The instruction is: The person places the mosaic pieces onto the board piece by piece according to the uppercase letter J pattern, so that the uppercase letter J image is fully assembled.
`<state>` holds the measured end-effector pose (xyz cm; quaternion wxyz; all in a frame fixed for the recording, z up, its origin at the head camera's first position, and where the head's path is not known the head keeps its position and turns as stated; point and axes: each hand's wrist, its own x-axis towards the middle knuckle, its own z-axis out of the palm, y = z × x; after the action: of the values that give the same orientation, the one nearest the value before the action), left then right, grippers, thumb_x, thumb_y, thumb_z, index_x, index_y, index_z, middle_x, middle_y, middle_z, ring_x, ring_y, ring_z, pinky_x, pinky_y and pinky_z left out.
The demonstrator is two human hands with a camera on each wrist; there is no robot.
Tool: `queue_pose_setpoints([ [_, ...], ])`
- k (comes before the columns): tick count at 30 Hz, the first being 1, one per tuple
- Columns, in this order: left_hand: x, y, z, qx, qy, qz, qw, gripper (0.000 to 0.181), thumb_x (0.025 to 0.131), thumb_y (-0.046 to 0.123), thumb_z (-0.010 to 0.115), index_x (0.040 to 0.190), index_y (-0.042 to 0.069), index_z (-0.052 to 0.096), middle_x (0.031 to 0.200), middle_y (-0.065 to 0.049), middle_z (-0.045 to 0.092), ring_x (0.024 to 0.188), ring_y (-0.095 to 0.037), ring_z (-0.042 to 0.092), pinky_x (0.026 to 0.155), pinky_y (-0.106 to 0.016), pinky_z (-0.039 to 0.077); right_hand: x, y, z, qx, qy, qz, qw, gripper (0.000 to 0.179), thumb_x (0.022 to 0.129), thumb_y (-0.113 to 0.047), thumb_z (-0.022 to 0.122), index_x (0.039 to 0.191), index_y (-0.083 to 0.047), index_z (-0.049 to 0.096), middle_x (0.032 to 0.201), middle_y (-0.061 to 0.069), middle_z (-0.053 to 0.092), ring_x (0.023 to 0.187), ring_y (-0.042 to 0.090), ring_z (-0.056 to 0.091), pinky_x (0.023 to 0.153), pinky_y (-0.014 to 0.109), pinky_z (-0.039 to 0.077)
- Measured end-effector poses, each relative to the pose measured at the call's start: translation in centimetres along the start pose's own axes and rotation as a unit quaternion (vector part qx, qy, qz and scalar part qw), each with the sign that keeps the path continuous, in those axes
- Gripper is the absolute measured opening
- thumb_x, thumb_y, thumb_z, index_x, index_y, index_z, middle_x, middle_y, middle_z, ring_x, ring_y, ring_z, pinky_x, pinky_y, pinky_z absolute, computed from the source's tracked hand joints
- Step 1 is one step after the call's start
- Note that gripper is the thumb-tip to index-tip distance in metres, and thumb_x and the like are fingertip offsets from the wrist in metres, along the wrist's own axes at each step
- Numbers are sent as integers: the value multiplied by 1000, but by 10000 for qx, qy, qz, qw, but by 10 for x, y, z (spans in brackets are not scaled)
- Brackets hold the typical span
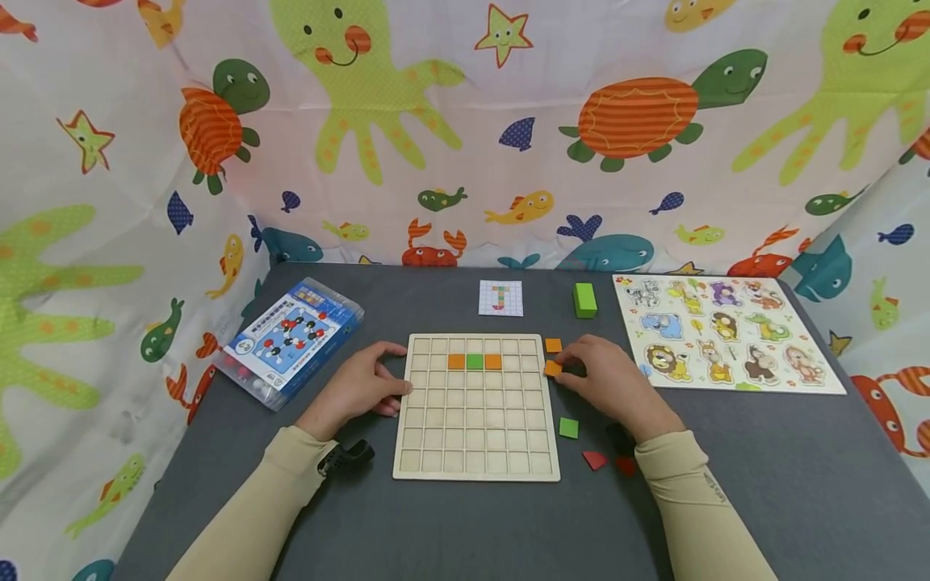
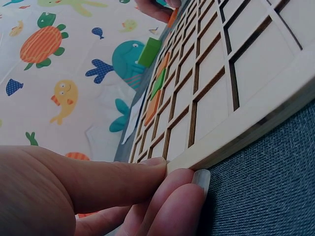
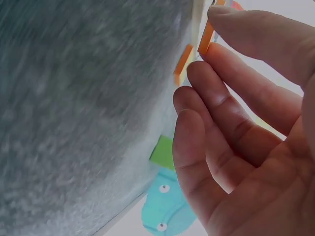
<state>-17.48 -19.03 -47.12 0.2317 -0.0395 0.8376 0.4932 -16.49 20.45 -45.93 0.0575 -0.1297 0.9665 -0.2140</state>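
A wooden grid board lies on the grey table, with an orange tile, a green tile and another orange tile side by side in its second row. My left hand grips the board's left edge, thumb at the rim in the left wrist view. Just past the right edge, my right hand pinches an orange square tile between thumb and index finger. A loose orange tile lies right behind it. Nearer me are a green square and red pieces.
Behind the board lie a pattern card and a green block. A boxed molecule set sits at the left, an animal picture board at the right. A printed sea-animal curtain surrounds the table.
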Motion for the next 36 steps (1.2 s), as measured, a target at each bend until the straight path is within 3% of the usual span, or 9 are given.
queue_pose_setpoints([
  [6,0,-1,-1,2,-1,-4,10000,66,96,20,84,153,17,53,100,-15,71,71,-20,75,67,-33,67,-1,-20,6,22,-35,-197,9998,24,97,-21,82,117,-9,80,115,10,72,110,30,68,100,53,59],
  [11,1,0,-4,34,66,-7,10000,66,95,19,84,153,17,53,100,-15,71,71,-21,75,66,-33,67,11,-45,17,2,-14,-589,9983,21,97,-20,82,114,-8,80,114,8,73,112,29,68,101,50,60],
  [20,4,-3,-1,53,19,39,10000,65,95,18,85,152,17,53,98,-15,71,68,-20,75,65,-32,66,31,-81,37,-177,-56,-1088,9939,18,95,-18,83,111,-10,81,108,4,73,101,20,68,94,39,62],
  [36,5,-4,0,49,43,4,10000,65,94,19,86,151,18,55,98,-14,71,69,-20,75,64,-32,66,34,-90,47,-416,158,-1312,9904,14,94,-15,83,107,-12,82,102,2,70,99,21,63,91,37,60],
])
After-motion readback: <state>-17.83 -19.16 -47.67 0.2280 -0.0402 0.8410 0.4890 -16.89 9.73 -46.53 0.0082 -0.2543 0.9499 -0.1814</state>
